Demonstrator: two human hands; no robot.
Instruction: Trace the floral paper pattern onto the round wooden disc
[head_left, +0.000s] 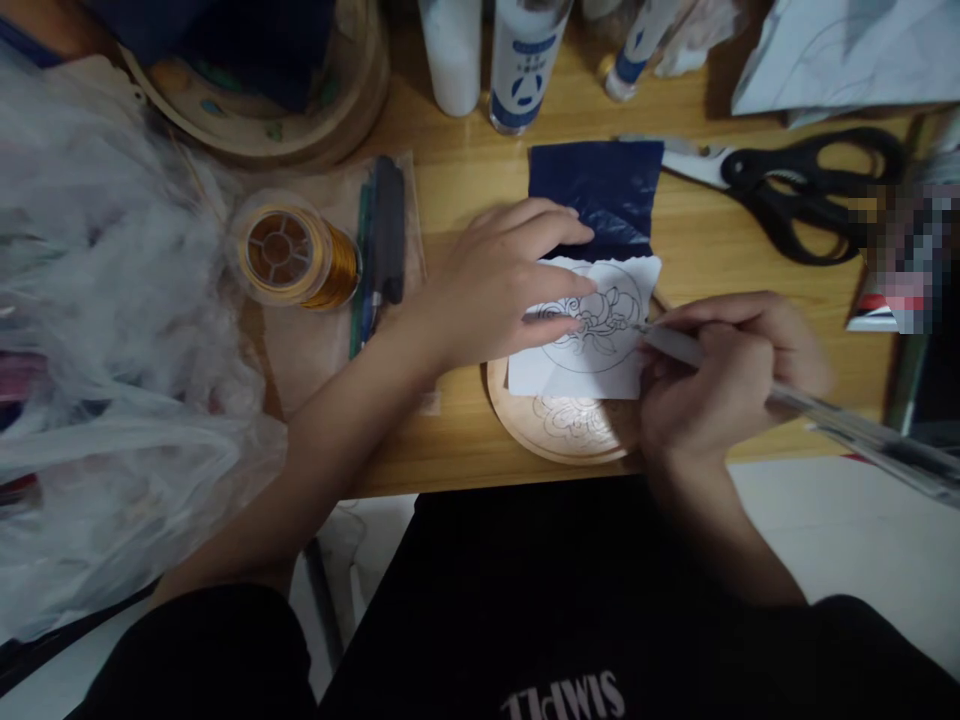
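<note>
We count two hands, the left hand [495,285] and the right hand [724,375]. We see one pen [810,405], one white paper [581,345], one blue sheet [596,195], one wooden disc [562,425], one pair of scissors [795,185], one wire spool [296,255] and three bottles [525,60].

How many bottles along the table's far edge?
3. A plain white bottle, a blue-labelled bottle right beside it, and a smaller tilted bottle further right. All are cut off by the frame; more may sit beyond.
</note>
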